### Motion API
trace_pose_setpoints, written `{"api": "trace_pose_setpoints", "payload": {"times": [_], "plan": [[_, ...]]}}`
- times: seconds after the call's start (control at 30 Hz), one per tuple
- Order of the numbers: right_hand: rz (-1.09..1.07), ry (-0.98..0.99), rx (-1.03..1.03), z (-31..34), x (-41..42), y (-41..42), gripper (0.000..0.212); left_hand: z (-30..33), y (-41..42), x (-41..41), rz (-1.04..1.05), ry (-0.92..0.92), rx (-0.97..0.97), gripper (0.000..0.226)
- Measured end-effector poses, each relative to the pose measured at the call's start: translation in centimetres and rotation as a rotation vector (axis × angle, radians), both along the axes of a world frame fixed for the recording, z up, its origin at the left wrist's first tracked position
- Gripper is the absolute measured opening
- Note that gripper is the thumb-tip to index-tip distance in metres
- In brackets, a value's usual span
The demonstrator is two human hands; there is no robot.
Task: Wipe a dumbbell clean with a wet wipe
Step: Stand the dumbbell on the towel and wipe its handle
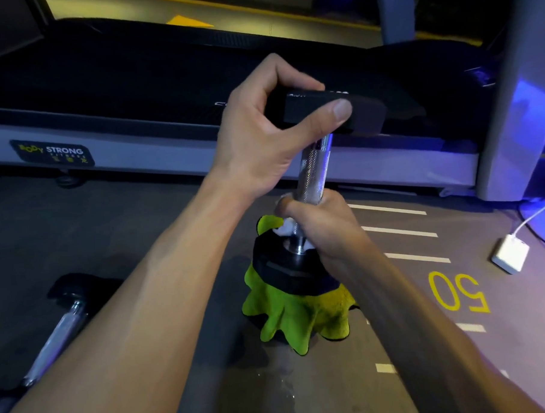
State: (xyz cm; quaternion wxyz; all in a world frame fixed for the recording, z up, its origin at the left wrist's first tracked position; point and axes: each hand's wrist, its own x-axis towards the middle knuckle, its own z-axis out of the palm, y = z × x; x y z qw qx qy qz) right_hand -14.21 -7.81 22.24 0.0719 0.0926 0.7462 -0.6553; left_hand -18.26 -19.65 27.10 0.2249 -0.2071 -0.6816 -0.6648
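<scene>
Grey gym floor (pixel 94 232) filled the lower half of the frame, painted with white dashes and a yellow "50" (pixel 457 292) at lower right, while a treadmill (pixel 166 86) with a dark ribbed belt ran across the top. At centre the dumbbell (pixel 311 170) stood on end, its lower head resting on a crumpled lime-green cloth (pixel 288 318), probably to cushion it and keep it from sliding. The left hand (pixel 261 128) pinched the flat black upper head between thumb and curled fingers, apparently steadying the upright weight. The right hand (pixel 315 217) was closed around the bottom of the handle with a white wet wipe (pixel 286 228) bunched inside its grip, only a tuft showing; it looked placed to rub along the bar.

The handle was bright chrome, knurled in its middle stretch and smooth near the ends. Both heads looked matte, rubbery and flat-sided. The cloth seemed thick and fleecy, falling in soft lobes. At lower left a second dumbbell (pixel 61 325) lay on its side. A white box (pixel 510 255) with a cable sat at the right edge.
</scene>
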Motion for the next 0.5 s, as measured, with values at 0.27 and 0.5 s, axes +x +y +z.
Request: {"api": "trace_pose_setpoints", "payload": {"times": [0.27,0.5], "plan": [[-0.05,-0.139,-0.335,0.7,0.5,0.0,0.033,0.0,0.0,0.1,-0.005,0.004,-0.03,0.037],[0.349,-0.234,-0.514,1.0,-1.6,1.8,0.029,0.2,-0.1,0.3,-0.044,0.006,-0.014,0.03]]}}
